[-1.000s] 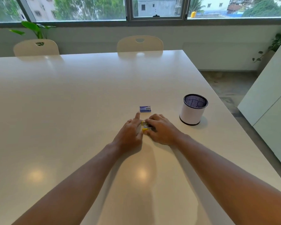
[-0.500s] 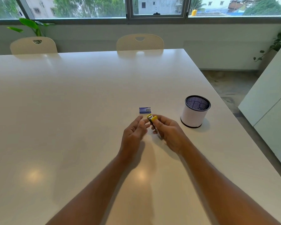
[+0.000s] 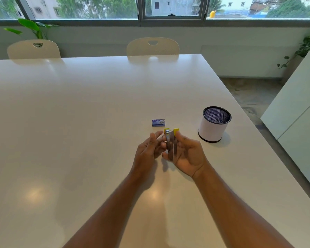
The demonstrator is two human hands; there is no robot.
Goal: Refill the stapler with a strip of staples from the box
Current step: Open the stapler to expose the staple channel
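Both forearms are bare to the frame's edge, with no sleeves showing, and the left hand (image 3: 148, 151) and right hand (image 3: 189, 156) wear nothing.

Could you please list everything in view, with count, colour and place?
stapler: 1, yellow and metal, held up between both hands above the table, hinged open
staple box: 1, blue, on the table just beyond the hands
mesh cup: 1, white wall with black mesh, right of the hands
table: 1, white, fills the foreground
chairs: 2, cream, at the far edge
plants: 2, green, far left and far right
cabinet: 1, white, right side
left hand: 1, fingers at the stapler
right hand: 1, cradling the stapler
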